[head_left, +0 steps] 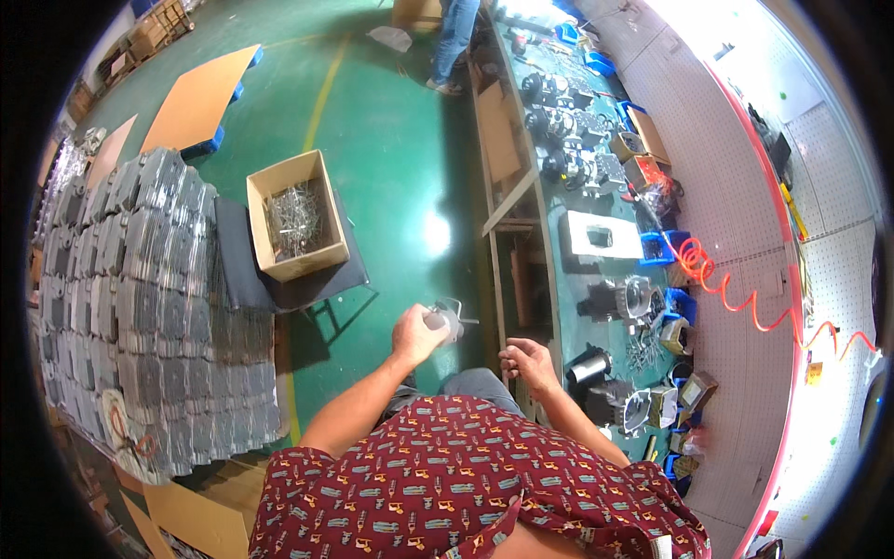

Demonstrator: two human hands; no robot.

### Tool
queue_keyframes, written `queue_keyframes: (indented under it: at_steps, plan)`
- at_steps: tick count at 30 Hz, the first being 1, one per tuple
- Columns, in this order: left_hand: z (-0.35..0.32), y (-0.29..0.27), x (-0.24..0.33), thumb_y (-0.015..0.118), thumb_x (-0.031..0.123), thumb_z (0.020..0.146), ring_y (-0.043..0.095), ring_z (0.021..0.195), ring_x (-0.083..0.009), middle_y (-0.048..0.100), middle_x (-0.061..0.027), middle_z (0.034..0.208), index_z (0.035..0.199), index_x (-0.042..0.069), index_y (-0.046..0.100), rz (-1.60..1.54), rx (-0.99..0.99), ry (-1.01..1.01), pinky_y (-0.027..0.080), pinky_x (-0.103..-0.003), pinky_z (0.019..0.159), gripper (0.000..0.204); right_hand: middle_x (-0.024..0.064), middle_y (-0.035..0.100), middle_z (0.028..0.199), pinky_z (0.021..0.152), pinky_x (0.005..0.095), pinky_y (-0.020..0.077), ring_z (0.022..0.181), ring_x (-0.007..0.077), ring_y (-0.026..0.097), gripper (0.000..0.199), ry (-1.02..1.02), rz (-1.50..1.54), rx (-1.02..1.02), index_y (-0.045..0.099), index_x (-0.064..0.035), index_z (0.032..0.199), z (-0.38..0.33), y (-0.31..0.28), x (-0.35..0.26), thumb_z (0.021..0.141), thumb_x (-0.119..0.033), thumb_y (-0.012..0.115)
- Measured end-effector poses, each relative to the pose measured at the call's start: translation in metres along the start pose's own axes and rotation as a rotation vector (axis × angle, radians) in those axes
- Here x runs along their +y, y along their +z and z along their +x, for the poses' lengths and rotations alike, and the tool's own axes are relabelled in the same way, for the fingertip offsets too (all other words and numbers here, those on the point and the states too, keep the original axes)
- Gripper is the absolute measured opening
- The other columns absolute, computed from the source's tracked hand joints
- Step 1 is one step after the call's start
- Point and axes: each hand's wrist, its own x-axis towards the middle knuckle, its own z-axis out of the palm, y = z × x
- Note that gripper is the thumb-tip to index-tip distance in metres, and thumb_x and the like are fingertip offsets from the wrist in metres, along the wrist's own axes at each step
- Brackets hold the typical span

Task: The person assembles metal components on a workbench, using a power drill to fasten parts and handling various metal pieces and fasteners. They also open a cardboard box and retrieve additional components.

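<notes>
My left hand [419, 335] is closed around a small grey metal part [449, 323], rounded in shape, with thin bright rods or wire sticking out on its right. It is held above the green floor, in front of my body. To its right, close to the bench's front edge, is my right hand [531, 365]. Its fingers are curled in toward the thumb, and whatever they may hold is too small to make out. The two hands are apart. Beside the right hand, a dark cylinder with a shiny end [589, 368] lies on the long workbench [551, 238].
Metal housings [633, 298], blue bins [663, 247] and motor-like units line the bench. A red coiled hose [736, 298] hangs along the wall. On the left, a cardboard box [332, 252] of metal rods sits on a black seat [237, 256], by stacked grey plates [140, 317]. Another person's leg [454, 42] shows ahead.
</notes>
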Motion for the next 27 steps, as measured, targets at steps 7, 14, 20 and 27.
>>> queue_keyframes:
  at_steps: [7,14,20,27]
  plan:
    - [0.145,0.012,-0.055,0.087,0.034,0.064,0.071,0.078,-0.0253,0.073,-0.0152,0.085,0.086,-0.004,0.066,-0.334,0.159,-0.379,0.057,-0.037,0.073,0.048,0.0124,0.069,0.097,0.058,0.0276,0.0524,0.074,0.0153,0.065,0.039,0.087,-0.044,0.129,0.056,0.0049,0.128,0.094,-0.007,-0.050,0.095,-0.014,0.063]
    - [0.304,-0.032,-0.030,0.085,0.029,0.074,0.066,0.064,-0.0135,0.069,-0.0087,0.081,0.087,-0.002,0.064,-0.590,0.220,-0.549,0.054,-0.027,0.053,0.040,0.0111,0.070,0.092,0.056,0.0270,0.0520,0.070,0.0145,0.065,0.033,0.075,-0.071,0.100,0.060,0.0043,0.122,0.258,-0.007,-0.132,0.095,-0.013,0.063]
    - [0.444,-0.055,-0.061,0.077,0.024,0.079,0.059,0.056,-0.0077,0.066,-0.0001,0.071,0.078,0.002,0.072,-0.737,0.342,-0.572,0.045,-0.023,0.049,0.022,0.0079,0.070,0.093,0.058,0.0249,0.0511,0.072,0.0117,0.064,0.034,-0.111,-0.176,0.043,0.059,0.0028,0.124,0.370,0.020,-0.294,0.095,-0.014,0.066]
    - [0.581,-0.055,-0.097,0.078,0.023,0.077,0.055,0.054,-0.0096,0.062,-0.0022,0.074,0.084,0.000,0.071,-0.721,0.443,-0.863,0.044,-0.023,0.045,0.025,0.0090,0.069,0.095,0.064,0.0264,0.0535,0.076,0.0120,0.065,0.038,-0.084,-0.481,0.216,0.060,0.0069,0.125,0.454,-0.005,-0.332,0.093,-0.015,0.063]
